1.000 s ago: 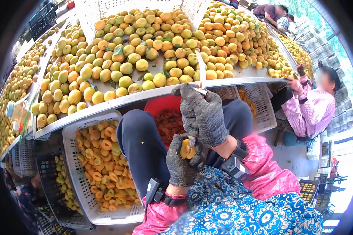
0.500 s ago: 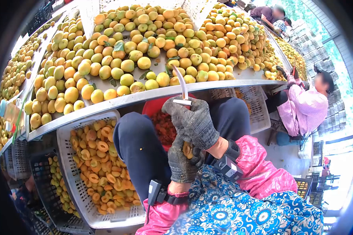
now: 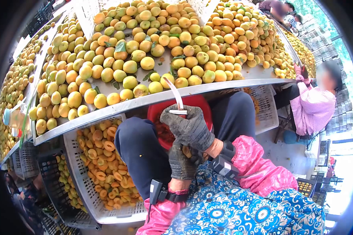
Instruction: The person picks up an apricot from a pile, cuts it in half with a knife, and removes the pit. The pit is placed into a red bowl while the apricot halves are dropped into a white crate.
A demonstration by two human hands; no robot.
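My right hand point(image 3: 192, 127), in a dark grey knit glove, is closed round a curved-bladed knife point(image 3: 175, 94). The blade points up and away from me, towards the table edge. Just below it, my left hand point(image 3: 182, 162), gloved likewise, is closed on an apricot point(image 3: 187, 151); only a small brownish part of the fruit shows between the gloves. The two hands touch. Behind them, between my knees, sits a red basin point(image 3: 206, 109) with reddish wet bits in it, partly hidden by my right hand.
A metal-edged table point(image 3: 145, 100) heaped with whole apricots point(image 3: 129, 82) spans the front. At my left stands a white crate point(image 3: 117, 216) of halved apricots, beside a black crate point(image 3: 53, 176) of greener fruit. A co-worker point(image 3: 312, 105) in a pink checked top sits at the right.
The view has shifted slightly. My hands, still together, have turned a little, and more of the red basin shows beside my right hand. The apricot is more covered by the gloves.
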